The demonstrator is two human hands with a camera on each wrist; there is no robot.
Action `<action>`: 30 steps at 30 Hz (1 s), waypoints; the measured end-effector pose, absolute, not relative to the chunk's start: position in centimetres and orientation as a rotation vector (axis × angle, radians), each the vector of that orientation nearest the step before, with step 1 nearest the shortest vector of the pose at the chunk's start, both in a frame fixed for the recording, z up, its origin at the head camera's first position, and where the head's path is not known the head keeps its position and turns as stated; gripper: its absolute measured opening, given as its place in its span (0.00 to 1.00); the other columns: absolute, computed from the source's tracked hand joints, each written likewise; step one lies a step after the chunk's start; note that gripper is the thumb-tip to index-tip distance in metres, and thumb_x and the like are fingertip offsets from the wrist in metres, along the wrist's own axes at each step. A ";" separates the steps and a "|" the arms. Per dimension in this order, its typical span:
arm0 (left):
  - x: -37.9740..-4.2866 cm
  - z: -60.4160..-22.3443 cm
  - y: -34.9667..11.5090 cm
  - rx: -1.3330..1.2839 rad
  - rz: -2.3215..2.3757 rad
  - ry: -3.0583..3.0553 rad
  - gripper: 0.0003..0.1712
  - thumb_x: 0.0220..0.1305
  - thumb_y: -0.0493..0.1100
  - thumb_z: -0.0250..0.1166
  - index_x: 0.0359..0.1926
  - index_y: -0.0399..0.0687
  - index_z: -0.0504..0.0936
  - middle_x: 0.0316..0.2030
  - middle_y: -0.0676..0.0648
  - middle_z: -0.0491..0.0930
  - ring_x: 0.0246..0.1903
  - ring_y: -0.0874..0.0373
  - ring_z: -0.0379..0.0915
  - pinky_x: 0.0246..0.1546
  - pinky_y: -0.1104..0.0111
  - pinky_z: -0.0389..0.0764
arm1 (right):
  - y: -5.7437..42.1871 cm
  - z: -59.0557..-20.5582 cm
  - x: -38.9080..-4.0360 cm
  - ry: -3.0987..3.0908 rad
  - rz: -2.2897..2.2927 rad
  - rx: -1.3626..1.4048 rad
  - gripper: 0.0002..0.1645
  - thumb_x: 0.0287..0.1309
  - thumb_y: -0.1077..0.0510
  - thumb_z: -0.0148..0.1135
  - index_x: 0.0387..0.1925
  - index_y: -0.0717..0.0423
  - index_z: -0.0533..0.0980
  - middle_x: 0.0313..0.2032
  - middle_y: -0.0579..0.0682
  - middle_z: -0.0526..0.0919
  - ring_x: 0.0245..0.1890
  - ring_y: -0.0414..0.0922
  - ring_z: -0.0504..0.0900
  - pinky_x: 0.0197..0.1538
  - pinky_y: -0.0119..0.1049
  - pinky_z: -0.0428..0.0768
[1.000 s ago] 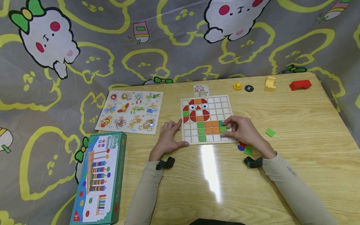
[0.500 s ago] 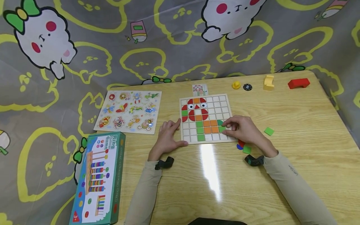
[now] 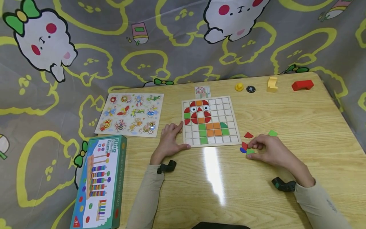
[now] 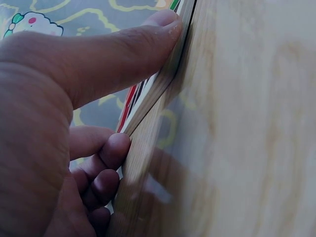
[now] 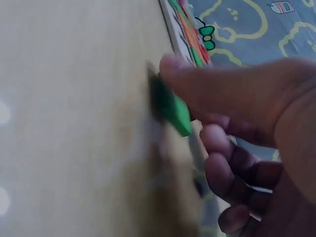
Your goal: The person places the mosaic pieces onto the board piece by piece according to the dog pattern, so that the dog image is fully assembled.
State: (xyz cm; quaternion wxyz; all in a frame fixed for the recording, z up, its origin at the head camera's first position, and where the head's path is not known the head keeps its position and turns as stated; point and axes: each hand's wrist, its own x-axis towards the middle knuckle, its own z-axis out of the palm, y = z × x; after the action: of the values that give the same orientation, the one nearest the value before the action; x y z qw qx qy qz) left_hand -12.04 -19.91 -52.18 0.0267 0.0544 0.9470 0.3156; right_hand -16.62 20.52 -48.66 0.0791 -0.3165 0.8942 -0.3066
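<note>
A wooden grid board point(image 3: 238, 140) bears red, orange and green tiles, with two eye tiles near its top. Its lower left corner lies between the spread thumb and index finger of my left hand point(image 3: 168, 141). In the left wrist view that thumb point(image 4: 143, 47) rests at the board's side, with the other fingers lower down. Right of the board, my right hand point(image 3: 270, 149) pinches a green square tile point(image 5: 177, 116) between thumb and fingers, close over the table. Beside its fingertips lie a red tile point(image 3: 244, 145) and a blue piece point(image 3: 243, 150). Another red tile point(image 3: 248, 135) lies farther back.
A second green tile point(image 3: 273, 133) lies behind the right hand. A pattern card point(image 3: 202, 92) touches the board's far side. An insect puzzle point(image 3: 130, 114) and a game box point(image 3: 98, 181) are at left. Along the back stand a yellow duck point(image 3: 239, 86), a yellow block point(image 3: 272, 84) and a red block point(image 3: 302, 85).
My right hand has left the green tiles on the board and moved right and nearer to the loose tiles, where it pinches a green square one. The left hand stays at the board's corner.
</note>
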 end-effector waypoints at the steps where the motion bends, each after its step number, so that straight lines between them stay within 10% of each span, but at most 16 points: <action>1: -12.0 -52.2 -19.9 0.172 0.976 2.926 0.64 0.42 0.65 0.78 0.76 0.52 0.58 0.44 0.53 0.68 0.46 0.55 0.57 0.51 0.60 0.58 | 20.6 -48.8 -16.3 2.688 -0.905 -0.944 0.17 0.41 0.49 0.82 0.32 0.47 0.83 0.28 0.40 0.79 0.29 0.37 0.74 0.33 0.30 0.74; 18: -11.9 -52.5 -20.0 0.171 0.992 2.915 0.64 0.42 0.65 0.78 0.76 0.51 0.57 0.44 0.52 0.67 0.46 0.55 0.57 0.52 0.60 0.57 | 18.3 -48.3 -19.0 2.611 -1.213 -0.814 0.12 0.60 0.58 0.69 0.44 0.51 0.77 0.26 0.47 0.80 0.22 0.40 0.74 0.26 0.30 0.71; 30: -12.1 -52.1 -20.0 0.181 0.975 2.920 0.64 0.42 0.66 0.78 0.76 0.50 0.58 0.45 0.51 0.68 0.47 0.54 0.57 0.51 0.60 0.58 | 14.7 -49.8 -19.9 2.602 -1.161 -0.903 0.23 0.41 0.51 0.82 0.37 0.53 0.80 0.27 0.44 0.79 0.25 0.39 0.75 0.29 0.27 0.73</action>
State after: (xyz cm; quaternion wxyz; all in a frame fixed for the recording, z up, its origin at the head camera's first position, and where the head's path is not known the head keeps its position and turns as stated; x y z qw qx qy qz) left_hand -12.07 -19.97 -52.05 0.0288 0.0587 0.9465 0.3159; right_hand -19.89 14.72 -49.77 0.0761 -0.3012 0.8680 -0.3874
